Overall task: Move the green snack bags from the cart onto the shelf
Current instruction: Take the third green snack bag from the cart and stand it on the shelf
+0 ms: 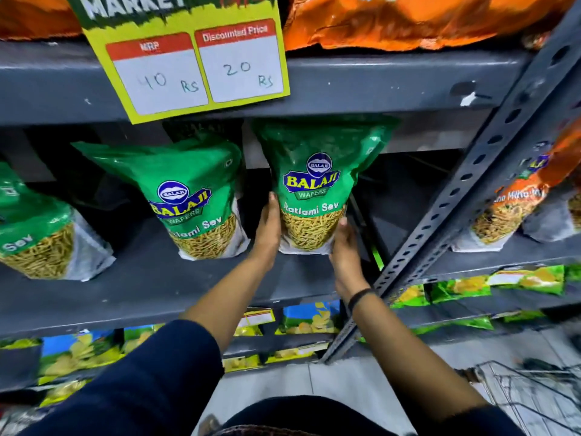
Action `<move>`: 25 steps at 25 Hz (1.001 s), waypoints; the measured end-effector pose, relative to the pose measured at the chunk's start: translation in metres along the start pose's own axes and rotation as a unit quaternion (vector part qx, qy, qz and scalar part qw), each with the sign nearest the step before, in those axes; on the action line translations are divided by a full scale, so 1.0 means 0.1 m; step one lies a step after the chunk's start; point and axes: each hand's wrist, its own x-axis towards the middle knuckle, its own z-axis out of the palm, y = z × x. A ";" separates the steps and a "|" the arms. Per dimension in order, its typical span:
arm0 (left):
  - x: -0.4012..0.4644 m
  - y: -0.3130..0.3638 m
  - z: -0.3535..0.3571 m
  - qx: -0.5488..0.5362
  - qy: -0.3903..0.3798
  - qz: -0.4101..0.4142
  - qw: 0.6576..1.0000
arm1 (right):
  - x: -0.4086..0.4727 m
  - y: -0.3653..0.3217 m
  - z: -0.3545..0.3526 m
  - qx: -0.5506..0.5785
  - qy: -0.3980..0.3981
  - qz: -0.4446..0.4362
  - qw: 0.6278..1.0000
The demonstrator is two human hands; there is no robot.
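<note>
Where the view begins, at your body, two dark blue sleeves (132, 382) reach forward, and the wire cart (534, 394) shows only as a blurred corner at lower right, its contents too indistinct to list.

Item: your left hand (268, 228). Flat against the left edge of a green Balaji Ratlami Sev bag (314, 190), fingers pointing up along its side.

Item: your right hand (344, 247). Cupped around the bag's lower right corner; a black wristband (360, 295) sits on that wrist. Both hands grip the same bag between them.

Item: the held bag. Upright on the grey metal shelf (151, 278), its base at or just above the shelf surface; you cannot tell from here whether it rests fully. Its top reaches up to the underside of the shelf above.

Item: second green sev bag (191, 199). Standing just to the left of the held one, leaning slightly, apart from your left hand.

Item: third green sev bag (34, 228). Further left, partly cut off by the frame edge.

Item: orange snack bag (515, 196). Right of the perforated grey upright (471, 196), on the neighbouring shelf bay.

Item: yellow-green chip packets (462, 289). Shelf tier below, in a row.

Item: yellow price card (191, 58). Hanging from the shelf edge above, handwritten 40 Rs and 20 Rs.

Item: large orange bags (408, 20). Top tier, farthest.
</note>
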 end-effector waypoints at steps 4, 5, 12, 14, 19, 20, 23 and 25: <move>-0.20 -0.04 0.09 -0.042 0.030 0.020 0.998 | 0.18 -0.04 -0.06 -0.047 -0.047 0.014 0.998; -0.19 -0.05 0.09 -0.040 0.026 0.028 0.998 | 0.20 -0.04 -0.06 -0.046 -0.049 0.018 0.998; -0.40 -0.35 -0.14 0.051 0.164 0.049 0.984 | -0.27 0.07 0.12 0.021 0.185 0.023 0.982; -0.55 -0.59 -0.39 0.086 0.292 0.064 0.950 | -0.54 0.21 0.25 -0.012 0.169 -0.015 0.985; -0.69 -0.58 -0.96 0.009 0.448 0.074 0.891 | -0.77 0.38 0.79 -0.136 -0.092 -0.014 0.986; -0.65 -0.50 -1.08 -0.001 0.462 0.087 0.883 | -0.73 0.34 0.91 -0.153 -0.149 -0.013 0.977; -0.37 -0.29 -1.46 -0.041 0.356 0.089 0.929 | -0.55 0.17 1.17 -0.254 -0.255 -0.036 0.932; -0.03 -0.30 -1.73 -0.007 0.222 0.031 0.975 | -0.38 0.10 1.23 -0.293 -0.277 -0.052 0.914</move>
